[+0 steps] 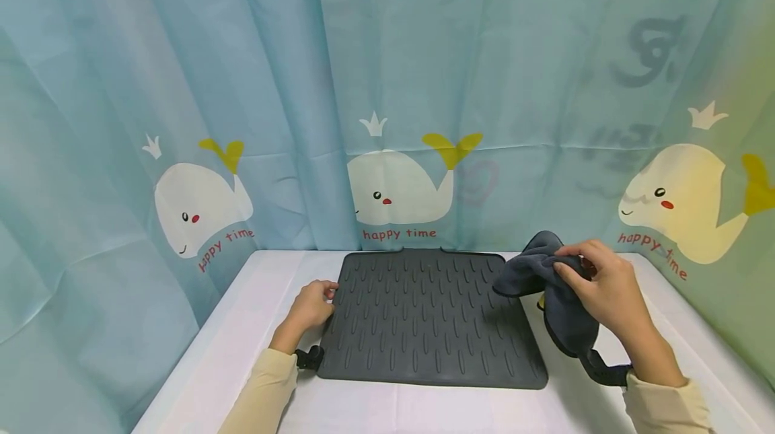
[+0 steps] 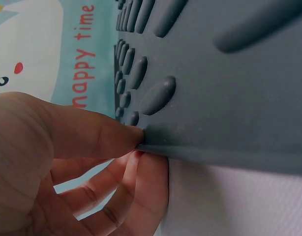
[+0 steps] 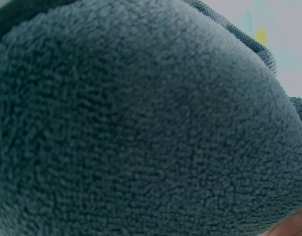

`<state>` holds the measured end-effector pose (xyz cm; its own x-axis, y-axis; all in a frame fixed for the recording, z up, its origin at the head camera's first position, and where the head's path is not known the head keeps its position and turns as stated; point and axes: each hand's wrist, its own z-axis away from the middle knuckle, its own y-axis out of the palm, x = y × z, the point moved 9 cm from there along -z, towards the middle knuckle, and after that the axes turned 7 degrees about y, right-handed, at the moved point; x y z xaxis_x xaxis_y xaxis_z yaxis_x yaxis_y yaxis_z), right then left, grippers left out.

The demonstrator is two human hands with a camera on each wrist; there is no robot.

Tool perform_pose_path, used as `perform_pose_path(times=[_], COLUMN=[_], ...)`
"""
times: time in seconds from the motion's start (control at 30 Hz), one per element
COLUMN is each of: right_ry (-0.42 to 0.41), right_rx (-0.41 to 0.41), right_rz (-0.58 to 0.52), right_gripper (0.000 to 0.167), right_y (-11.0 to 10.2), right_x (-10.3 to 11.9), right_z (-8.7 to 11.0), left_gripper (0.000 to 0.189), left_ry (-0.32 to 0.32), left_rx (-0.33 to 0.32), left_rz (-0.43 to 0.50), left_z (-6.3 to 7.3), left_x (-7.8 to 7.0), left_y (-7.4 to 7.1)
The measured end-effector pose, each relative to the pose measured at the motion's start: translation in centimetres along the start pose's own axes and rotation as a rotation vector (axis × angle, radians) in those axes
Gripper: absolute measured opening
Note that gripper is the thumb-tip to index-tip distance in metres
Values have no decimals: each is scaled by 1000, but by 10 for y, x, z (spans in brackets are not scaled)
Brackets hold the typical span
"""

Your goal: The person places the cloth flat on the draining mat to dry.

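A dark grey mat (image 1: 424, 326) with raised oval ridges lies on the white table. At its left edge my left hand (image 1: 313, 304) pinches the rim; the left wrist view shows the thumb on top of the mat (image 2: 215, 108) and fingers beneath. Over the table to the mat's right, my right hand (image 1: 611, 286) grips a bunched dark grey cloth (image 1: 566, 306) between thumb and fingers. The cloth hangs down in folds, and one end reaches over the mat's upper right corner. In the right wrist view the fuzzy cloth (image 3: 156, 128) hides most of the hand.
A light blue curtain (image 1: 399, 70) printed with whales stands behind and around the white table (image 1: 375, 407). Something small and yellow (image 1: 541, 301) shows beside the hanging cloth; its kind is unclear. Black straps (image 1: 605, 372) sit at the wrists.
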<state>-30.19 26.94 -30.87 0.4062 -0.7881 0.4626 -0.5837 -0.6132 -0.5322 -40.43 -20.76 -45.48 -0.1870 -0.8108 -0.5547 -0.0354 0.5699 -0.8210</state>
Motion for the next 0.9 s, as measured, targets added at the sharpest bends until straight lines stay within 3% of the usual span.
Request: perform_pose_path(times=[0.27, 0.9], right_ry=[24, -19], right_rx=[17, 80], right_rz=[-44, -214], right_gripper=[24, 26], right_y=[12, 58], right_x=[12, 54], right_z=[2, 18], left_gripper=[51, 51], left_ry=[-9, -39], left_rx=[-2, 5], left_rz=[7, -4], left_z=[0, 0], left_x=[2, 3], left_y=[1, 3])
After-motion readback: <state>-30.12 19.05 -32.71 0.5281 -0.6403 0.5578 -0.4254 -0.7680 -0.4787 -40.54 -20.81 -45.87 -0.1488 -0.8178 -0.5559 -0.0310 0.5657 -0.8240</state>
